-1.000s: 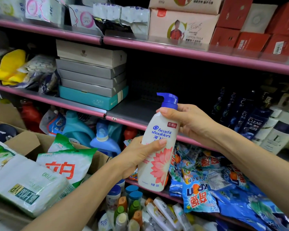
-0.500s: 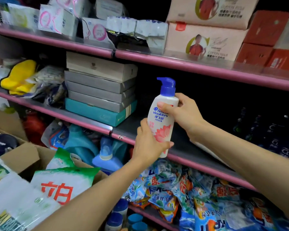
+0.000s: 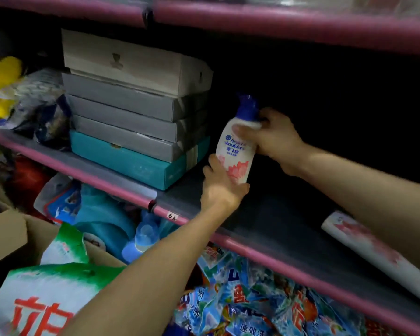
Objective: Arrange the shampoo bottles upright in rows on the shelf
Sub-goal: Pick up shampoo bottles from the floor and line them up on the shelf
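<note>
Two hands held one shampoo bottle [image 3: 235, 151] upright over the dark shelf [image 3: 264, 229], just right of the stacked boxes [image 3: 136, 112]. Your left hand [image 3: 220, 187] curled its grip around the bottle's base, fingers wrapped at the lower left. Your right hand [image 3: 274, 139] gripped the shoulder below the blue pump, thumb across the front. Whether the base touched the shelf, you could not tell. Another bottle [image 3: 374, 253] lay flat on the shelf under your right forearm.
</note>
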A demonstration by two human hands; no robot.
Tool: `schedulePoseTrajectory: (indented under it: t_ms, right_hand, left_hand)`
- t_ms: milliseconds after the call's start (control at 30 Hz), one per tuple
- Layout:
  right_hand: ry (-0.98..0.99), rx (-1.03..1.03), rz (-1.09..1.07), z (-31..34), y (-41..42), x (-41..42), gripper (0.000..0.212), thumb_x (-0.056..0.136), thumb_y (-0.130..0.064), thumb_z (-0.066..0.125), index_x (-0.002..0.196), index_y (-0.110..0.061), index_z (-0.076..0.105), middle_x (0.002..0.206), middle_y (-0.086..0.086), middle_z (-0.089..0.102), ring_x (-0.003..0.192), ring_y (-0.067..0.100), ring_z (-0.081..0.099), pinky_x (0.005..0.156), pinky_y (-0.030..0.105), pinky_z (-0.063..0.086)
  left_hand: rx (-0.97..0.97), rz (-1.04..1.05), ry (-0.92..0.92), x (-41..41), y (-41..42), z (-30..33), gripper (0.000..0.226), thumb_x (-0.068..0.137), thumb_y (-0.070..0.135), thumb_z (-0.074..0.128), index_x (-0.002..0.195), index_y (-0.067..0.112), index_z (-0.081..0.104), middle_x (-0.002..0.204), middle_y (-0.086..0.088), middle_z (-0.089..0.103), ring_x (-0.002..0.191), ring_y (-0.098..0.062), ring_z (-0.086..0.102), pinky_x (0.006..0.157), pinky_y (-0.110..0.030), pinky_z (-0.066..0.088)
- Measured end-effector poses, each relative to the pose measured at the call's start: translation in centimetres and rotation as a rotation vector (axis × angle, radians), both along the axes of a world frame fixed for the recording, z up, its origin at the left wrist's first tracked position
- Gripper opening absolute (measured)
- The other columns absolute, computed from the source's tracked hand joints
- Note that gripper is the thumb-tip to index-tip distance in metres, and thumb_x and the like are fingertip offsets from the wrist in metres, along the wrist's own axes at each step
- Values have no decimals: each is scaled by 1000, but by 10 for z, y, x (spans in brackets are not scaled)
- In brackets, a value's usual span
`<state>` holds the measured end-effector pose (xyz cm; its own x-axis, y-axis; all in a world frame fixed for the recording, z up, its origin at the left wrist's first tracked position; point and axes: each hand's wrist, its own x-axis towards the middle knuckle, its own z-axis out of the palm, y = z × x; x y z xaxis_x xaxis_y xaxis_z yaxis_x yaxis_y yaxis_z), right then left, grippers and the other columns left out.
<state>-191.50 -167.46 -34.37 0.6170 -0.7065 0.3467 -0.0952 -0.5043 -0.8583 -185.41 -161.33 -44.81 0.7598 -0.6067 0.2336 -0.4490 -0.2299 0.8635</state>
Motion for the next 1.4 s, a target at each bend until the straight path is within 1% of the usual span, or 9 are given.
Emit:
schedulePoseTrajectory:
  t_ms: [100, 167, 200, 400, 600, 733, 833, 1000, 1400]
  right_hand:
    - [-46, -133, -56, 18, -23, 18, 51, 76, -30, 78, 120, -17, 57, 118, 4, 64, 104, 13, 62, 91, 25, 52]
    - [27, -339, -83, 28, -35, 29, 47, 79, -34, 74, 121, -24, 58, 126, -2, 58, 107, 4, 53, 77, -2, 39]
    - [51, -397, -93, 30, -41, 35, 45, 80, -34, 72, 122, -26, 58, 127, -5, 56, 107, 2, 50, 69, -6, 35]
    - [74, -515, -162, 21, -82, 63, 48, 85, -34, 66, 130, -23, 51, 130, -3, 53, 100, 1, 44, 52, -4, 34]
    - [83, -626, -173, 18, -108, 83, 44, 87, -32, 65, 128, -19, 53, 132, -1, 53, 113, 5, 48, 76, 6, 35]
    - [79, -676, -198, 16, -116, 89, 44, 87, -31, 65, 128, -19, 53, 131, 2, 51, 107, 3, 43, 79, 9, 35]
    - [84, -687, -203, 17, -120, 93, 47, 87, -32, 64, 130, -19, 52, 135, 1, 51, 120, 10, 49, 87, 12, 38]
    - [97, -706, -213, 16, -125, 97, 46, 90, -30, 61, 133, -18, 50, 136, 0, 50, 122, 11, 48, 78, 6, 33]
    - [87, -711, -228, 12, -137, 103, 55, 91, -34, 60, 141, -18, 43, 145, -2, 44, 129, 11, 43, 86, 2, 29]
  left_hand:
    - [1, -31, 4, 15, -18, -10, 81, 69, 30, 81, 129, 7, 31, 126, -10, 42, 112, -29, 51, 92, -38, 47]
    - [-23, -29, 23, 24, -30, -14, 75, 67, 30, 83, 123, 8, 37, 123, -9, 47, 110, -28, 55, 91, -37, 49]
    - [-26, -16, 21, 29, -36, -15, 74, 67, 31, 83, 121, 8, 39, 123, -9, 49, 109, -28, 56, 89, -35, 49]
    - [5, 9, 23, 57, -82, -14, 79, 67, 34, 82, 126, 8, 36, 126, -10, 49, 111, -27, 54, 79, -30, 45]
    - [5, 37, 5, 75, -108, -16, 85, 68, 35, 82, 132, 7, 34, 130, -11, 49, 114, -28, 54, 86, -35, 49]
    - [4, 28, 11, 82, -115, -16, 84, 68, 33, 83, 132, 8, 35, 132, -11, 49, 117, -29, 53, 94, -41, 49]
    - [13, 29, -10, 85, -118, -15, 82, 68, 34, 83, 130, 7, 35, 131, -12, 50, 117, -30, 54, 94, -40, 49]
    - [17, 35, -21, 88, -123, -15, 82, 68, 35, 83, 128, 6, 36, 130, -13, 52, 116, -30, 54, 93, -41, 50]
    - [0, 45, -26, 91, -132, -18, 80, 68, 34, 82, 129, 6, 37, 129, -13, 52, 116, -30, 53, 91, -42, 50]
